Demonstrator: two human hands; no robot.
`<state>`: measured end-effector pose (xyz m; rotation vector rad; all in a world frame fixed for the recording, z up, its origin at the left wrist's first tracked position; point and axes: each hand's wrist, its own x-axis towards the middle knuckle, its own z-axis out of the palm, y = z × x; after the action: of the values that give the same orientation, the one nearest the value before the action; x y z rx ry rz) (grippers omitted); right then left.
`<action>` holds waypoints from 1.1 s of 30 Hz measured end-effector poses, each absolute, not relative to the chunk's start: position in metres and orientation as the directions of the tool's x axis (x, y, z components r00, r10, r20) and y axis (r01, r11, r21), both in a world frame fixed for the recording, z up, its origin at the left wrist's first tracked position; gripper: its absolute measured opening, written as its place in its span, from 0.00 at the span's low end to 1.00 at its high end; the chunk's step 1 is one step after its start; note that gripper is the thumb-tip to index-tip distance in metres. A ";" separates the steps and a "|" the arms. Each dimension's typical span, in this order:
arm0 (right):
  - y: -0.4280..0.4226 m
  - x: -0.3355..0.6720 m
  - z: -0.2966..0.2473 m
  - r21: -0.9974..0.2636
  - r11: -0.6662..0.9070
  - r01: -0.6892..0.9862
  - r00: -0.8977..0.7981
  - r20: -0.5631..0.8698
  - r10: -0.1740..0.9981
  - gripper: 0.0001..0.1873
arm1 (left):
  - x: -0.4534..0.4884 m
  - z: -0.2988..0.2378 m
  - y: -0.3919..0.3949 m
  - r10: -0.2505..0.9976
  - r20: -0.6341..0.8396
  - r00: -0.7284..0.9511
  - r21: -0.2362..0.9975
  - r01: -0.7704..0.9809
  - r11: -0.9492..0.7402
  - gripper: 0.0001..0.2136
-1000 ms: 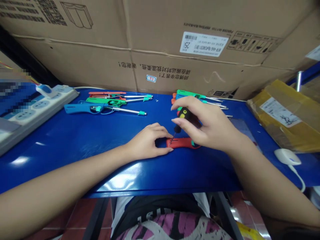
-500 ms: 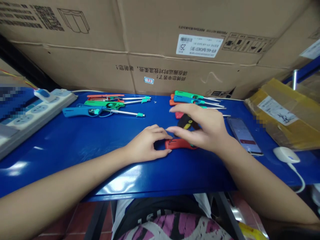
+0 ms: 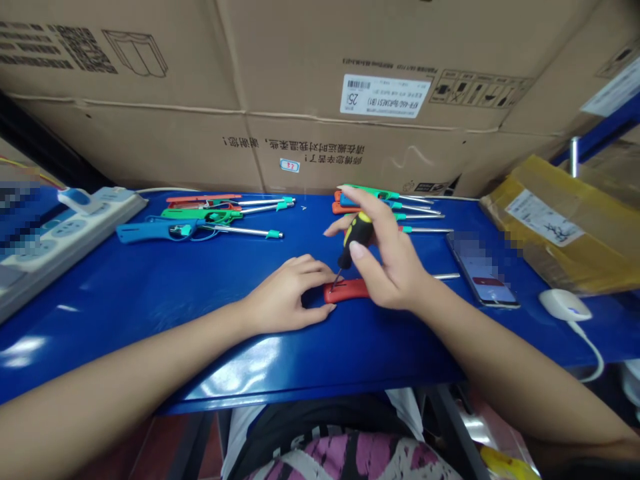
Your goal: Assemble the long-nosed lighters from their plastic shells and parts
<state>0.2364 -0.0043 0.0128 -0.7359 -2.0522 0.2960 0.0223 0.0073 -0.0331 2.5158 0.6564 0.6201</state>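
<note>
A red long-nosed lighter (image 3: 350, 289) lies flat near the front of the blue table, its metal tube pointing right. My left hand (image 3: 285, 293) pinches the handle's left end between thumb and fingers. In my right hand (image 3: 395, 267) is a short black-and-yellow screwdriver (image 3: 356, 241), with the thumb pressed against its handle. The shaft slants down to the left, and its tip is at the left end of the lighter's handle. Part of the lighter is hidden behind my right hand. Whether a screw sits under the tip is too small to make out.
To the left lie several lighters, among them a blue lighter (image 3: 145, 231) with its inside exposed. More lighters, including a green lighter (image 3: 370, 191), lie behind my right hand. A phone (image 3: 485, 270), yellow-taped box (image 3: 555, 213) and power strip (image 3: 75, 223) flank them. A large carton (image 3: 300, 80) stands behind.
My right thumb has closed onto the screwdriver, which now stands more upright at the lighter's handle. My left hand keeps its hold. The whole view has shifted slightly.
</note>
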 end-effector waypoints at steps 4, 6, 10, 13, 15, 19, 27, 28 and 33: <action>-0.009 0.231 0.006 -0.379 0.814 0.440 -0.379 0.744 0.551 0.25 | 0.023 -0.033 0.007 0.547 0.302 0.781 0.532 0.338 -0.777 0.12; -0.010 0.231 0.007 -0.258 0.834 0.487 -0.343 0.822 0.454 0.23 | 0.023 -0.034 0.006 0.550 0.307 0.777 0.533 0.338 -0.776 0.11; -0.013 0.232 0.014 -0.300 0.854 0.425 -0.401 0.783 0.475 0.23 | 0.022 -0.034 0.006 0.548 0.297 0.782 0.535 0.339 -0.774 0.11; -0.013 0.232 0.018 -0.390 0.848 0.359 -0.447 0.726 0.523 0.25 | 0.022 -0.033 0.006 0.549 0.290 0.784 0.539 0.340 -0.770 0.11; -0.011 0.232 0.017 -0.353 0.844 0.404 -0.414 0.752 0.513 0.22 | 0.022 -0.034 0.006 0.551 0.296 0.780 0.540 0.340 -0.770 0.12; -0.007 0.236 0.013 -0.191 0.854 0.483 -0.354 0.850 0.391 0.17 | 0.022 -0.035 0.007 0.545 0.319 0.776 0.527 0.332 -0.782 0.14; -0.008 0.235 0.015 -0.467 0.800 0.377 -0.381 0.709 0.593 0.19 | 0.021 -0.036 0.007 0.543 0.284 0.790 0.522 0.347 -0.779 0.14; -0.008 0.235 0.015 -0.413 0.811 0.414 -0.357 0.746 0.562 0.17 | 0.021 -0.037 0.007 0.542 0.287 0.790 0.519 0.348 -0.781 0.14; -0.007 0.238 0.015 -0.337 0.812 0.478 -0.342 0.780 0.525 0.14 | 0.020 -0.038 0.007 0.544 0.296 0.785 0.517 0.348 -0.782 0.15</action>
<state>0.2383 -0.0073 0.0147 -0.7449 -1.9928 0.0590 0.0204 0.0073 -0.0379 2.5347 0.6707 0.6076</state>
